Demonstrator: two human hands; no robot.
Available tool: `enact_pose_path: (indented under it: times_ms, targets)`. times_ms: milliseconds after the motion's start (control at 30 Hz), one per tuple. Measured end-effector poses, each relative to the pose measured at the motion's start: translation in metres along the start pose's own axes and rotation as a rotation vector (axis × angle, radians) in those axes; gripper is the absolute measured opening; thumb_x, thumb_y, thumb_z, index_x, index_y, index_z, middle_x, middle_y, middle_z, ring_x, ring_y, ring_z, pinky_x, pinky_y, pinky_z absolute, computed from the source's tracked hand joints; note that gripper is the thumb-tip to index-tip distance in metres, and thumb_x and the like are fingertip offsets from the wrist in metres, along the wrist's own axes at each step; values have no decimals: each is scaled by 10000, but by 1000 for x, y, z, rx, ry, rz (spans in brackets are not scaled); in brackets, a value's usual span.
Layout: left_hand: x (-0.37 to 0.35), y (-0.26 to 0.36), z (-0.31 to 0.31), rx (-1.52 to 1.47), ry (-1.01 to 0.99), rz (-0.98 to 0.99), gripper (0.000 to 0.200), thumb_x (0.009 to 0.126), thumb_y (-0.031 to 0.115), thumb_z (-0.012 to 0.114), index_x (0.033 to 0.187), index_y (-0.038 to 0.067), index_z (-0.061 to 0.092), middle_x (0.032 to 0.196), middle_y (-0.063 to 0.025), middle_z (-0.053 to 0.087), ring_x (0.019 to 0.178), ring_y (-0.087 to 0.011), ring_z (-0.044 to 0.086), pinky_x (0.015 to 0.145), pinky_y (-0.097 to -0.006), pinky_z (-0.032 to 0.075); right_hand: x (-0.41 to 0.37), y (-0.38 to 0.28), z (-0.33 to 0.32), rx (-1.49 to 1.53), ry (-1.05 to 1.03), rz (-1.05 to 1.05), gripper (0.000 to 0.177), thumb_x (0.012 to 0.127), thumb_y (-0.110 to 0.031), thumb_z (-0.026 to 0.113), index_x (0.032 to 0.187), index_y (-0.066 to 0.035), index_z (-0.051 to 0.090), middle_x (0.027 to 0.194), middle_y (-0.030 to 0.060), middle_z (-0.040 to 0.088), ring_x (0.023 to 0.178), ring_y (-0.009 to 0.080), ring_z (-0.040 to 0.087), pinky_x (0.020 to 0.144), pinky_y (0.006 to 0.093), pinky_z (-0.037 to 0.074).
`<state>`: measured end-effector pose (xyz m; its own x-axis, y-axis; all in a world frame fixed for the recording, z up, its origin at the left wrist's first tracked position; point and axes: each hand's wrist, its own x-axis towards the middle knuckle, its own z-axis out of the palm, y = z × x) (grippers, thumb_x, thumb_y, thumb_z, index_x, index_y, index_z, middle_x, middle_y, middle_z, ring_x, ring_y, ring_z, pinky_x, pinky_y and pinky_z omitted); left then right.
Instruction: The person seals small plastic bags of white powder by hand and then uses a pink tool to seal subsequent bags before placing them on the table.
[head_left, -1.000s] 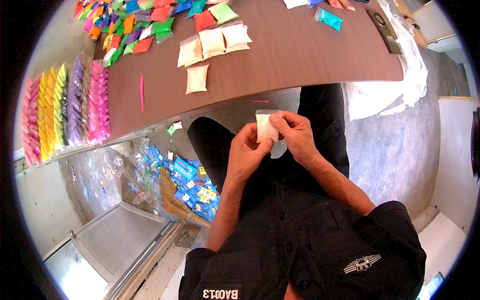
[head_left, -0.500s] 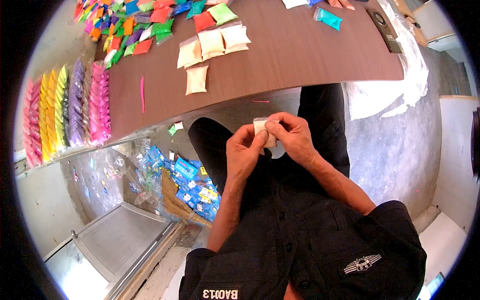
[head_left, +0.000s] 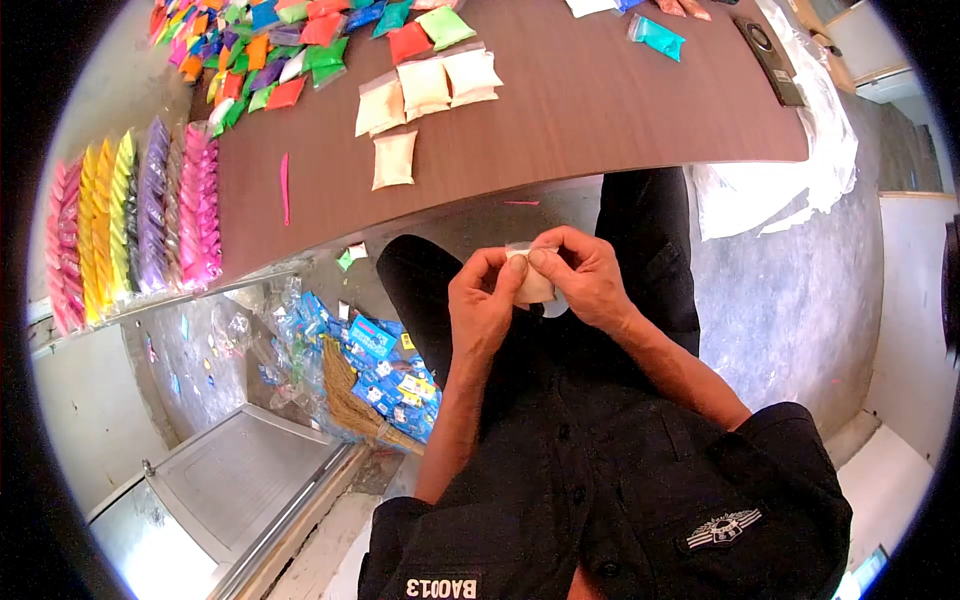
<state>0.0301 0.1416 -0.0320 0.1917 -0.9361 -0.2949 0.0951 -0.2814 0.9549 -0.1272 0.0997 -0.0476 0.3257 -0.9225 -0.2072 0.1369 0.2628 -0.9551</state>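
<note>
Both hands hold one small clear packet with cream-coloured contents [head_left: 536, 288] above my lap, in front of the table edge. My left hand [head_left: 484, 298] pinches its upper left side between thumb and fingers. On the upper right side, my right hand [head_left: 585, 276] pinches it the same way, with the two thumbs close together. Part of the packet is hidden behind the fingers. On the table, a single cream packet [head_left: 394, 160] lies in front of a small group of cream packets [head_left: 424, 86].
The brown table [head_left: 560, 110] bears a heap of coloured packets [head_left: 285, 93], a teal packet [head_left: 658, 40], a pink strip [head_left: 285, 188] and a dark device [head_left: 768, 60]. Another person's hand [head_left: 684, 8] rests at the far edge. Long coloured packs [head_left: 152, 215] stand left; a broom [head_left: 345, 385] lies below.
My thumbs have shifted slightly along the packet's top edge, and my left hand has moved a little left. More of the packet's lower part shows below the fingers.
</note>
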Motion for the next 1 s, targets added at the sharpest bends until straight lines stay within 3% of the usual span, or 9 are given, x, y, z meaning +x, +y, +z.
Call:
enact_pose_path:
  times_ms: [100, 200, 400, 600, 733, 933, 1000]
  targets:
    - [0, 2, 3, -8, -46, -12, 172, 998, 154, 692, 1065, -5, 688, 914, -23, 709, 789, -83, 656, 664, -234, 532, 3, 3, -2, -87, 32, -117, 156, 994, -172, 680, 1026, -20, 686, 849, -3, 663, 725, 60, 606, 598, 228, 508]
    - [0, -1, 2, -4, -49, -2, 175, 994, 153, 695, 1066, -6, 689, 919, -22, 712, 800, -82, 659, 683, -235, 530, 1, 0, -2, -58, 21, -67, 164, 993, -174, 681, 1027, -13, 691, 864, -12, 661, 777, 60, 595, 655, 238, 508]
    - [-2, 2, -2, 42, -78, -11, 177, 999, 151, 689, 1079, -7, 700, 932, -19, 714, 824, -76, 642, 738, -230, 516, 0, -1, -3, -72, -20, -49, 166, 996, -173, 677, 1029, -12, 695, 865, -17, 661, 755, 61, 594, 640, 233, 499]
    - [-4, 6, 2, 5, -120, -56, 176, 994, 159, 691, 1046, -9, 692, 923, -32, 717, 814, -90, 650, 747, -258, 530, 2, 5, -5, -5, 57, -24, 187, 1001, -205, 686, 1029, -21, 694, 845, -19, 660, 745, 59, 596, 639, 227, 493]
    - [-3, -2, 2, 20, -113, -54, 173, 995, 154, 688, 1047, -11, 691, 925, -34, 719, 814, -91, 652, 744, -257, 533, 3, 4, -7, -27, 24, -67, 195, 1002, -212, 688, 1031, -20, 694, 842, -9, 667, 737, 62, 601, 634, 231, 495]
    - [-4, 1, 0, 13, -111, 19, 175, 1000, 152, 682, 1051, -15, 690, 918, -36, 720, 806, -95, 660, 726, -252, 534, 3, -3, -5, 45, -42, 67, 206, 999, -218, 691, 1050, -19, 708, 856, 7, 694, 736, 69, 622, 626, 239, 506]
    - [-4, 0, 2, 13, -96, -43, 176, 1005, 154, 680, 1058, -13, 693, 907, -33, 720, 795, -95, 661, 719, -252, 537, 5, 1, -6, 67, -16, 45, 198, 994, -208, 697, 1038, -16, 716, 854, 7, 701, 743, 71, 630, 627, 241, 511]
